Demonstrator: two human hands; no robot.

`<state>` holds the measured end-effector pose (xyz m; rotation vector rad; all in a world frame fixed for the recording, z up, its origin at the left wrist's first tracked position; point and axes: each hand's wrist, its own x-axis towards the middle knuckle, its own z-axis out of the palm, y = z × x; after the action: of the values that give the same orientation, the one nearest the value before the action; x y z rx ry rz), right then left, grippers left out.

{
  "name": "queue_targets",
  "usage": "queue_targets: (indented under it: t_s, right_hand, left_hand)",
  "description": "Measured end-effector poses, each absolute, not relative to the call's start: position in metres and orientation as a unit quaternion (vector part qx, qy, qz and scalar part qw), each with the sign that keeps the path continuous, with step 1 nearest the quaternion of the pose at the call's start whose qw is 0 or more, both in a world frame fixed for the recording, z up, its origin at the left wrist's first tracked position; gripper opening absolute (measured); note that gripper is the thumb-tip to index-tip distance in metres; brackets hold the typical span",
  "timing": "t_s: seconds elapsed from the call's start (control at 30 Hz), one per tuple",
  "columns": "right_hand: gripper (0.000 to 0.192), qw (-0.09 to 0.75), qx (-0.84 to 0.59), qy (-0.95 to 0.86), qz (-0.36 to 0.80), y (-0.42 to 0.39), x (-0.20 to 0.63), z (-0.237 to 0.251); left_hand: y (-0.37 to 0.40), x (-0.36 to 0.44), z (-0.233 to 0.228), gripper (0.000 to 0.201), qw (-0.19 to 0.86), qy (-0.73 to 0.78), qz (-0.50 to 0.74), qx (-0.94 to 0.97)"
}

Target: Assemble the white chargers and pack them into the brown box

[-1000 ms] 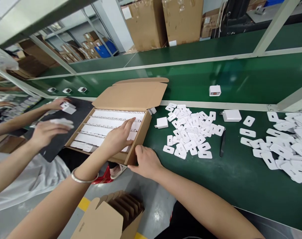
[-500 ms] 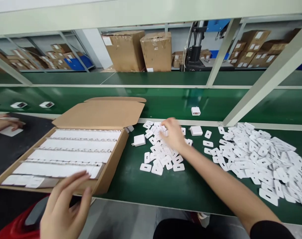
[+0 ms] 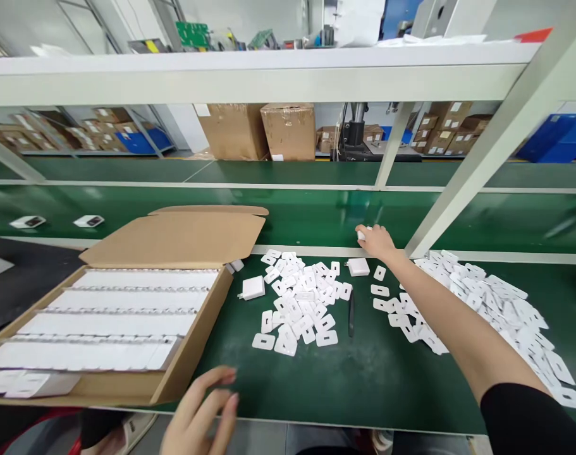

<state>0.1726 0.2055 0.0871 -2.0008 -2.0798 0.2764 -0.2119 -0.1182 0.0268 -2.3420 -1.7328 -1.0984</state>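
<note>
Fingers of the right hand were curled around a small white charger at the near edge of the green belt, far across the table. The left hand hung open and empty by the table's front edge, near the cardboard box. That box already looked full of white rows. Lots of white stickers lay loose, plus two more chargers, so much work seemed left.
</note>
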Motion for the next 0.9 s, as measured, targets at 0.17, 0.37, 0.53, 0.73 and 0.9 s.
queue_targets:
  t_s: [0.17, 0.37, 0.53, 0.73, 0.9]
  right_hand:
    - [0.043, 0.127, -0.587, -0.775, 0.196, 0.13, 0.167, 0.118]
    - [0.045, 0.189, -0.501, -0.762, 0.363, 0.027, 0.177, 0.132]
    - [0.046, 0.26, -0.532, -0.746, 0.303, 0.054, 0.226, 0.092]
    - [0.039, 0.158, -0.537, -0.801, 0.213, 0.122, 0.265, 0.048]
    - [0.014, 0.126, -0.532, -0.812, 0.207, 0.132, 0.271, 0.049]
  left_hand:
    - [-0.028, -0.112, 0.048, 0.037, 0.008, -0.491, -0.357, -0.795]
    - [0.043, -0.024, 0.051, 0.057, -0.081, -0.365, -0.314, -0.873]
    - [0.047, -0.002, 0.035, 0.021, -0.294, -0.426, -0.389, -0.762]
    - [0.039, -0.006, 0.023, 0.028, -0.49, -0.402, -0.425, -0.647]
    - [0.043, -0.008, 0.017, 0.033, -0.552, -0.318, -0.461, -0.617]
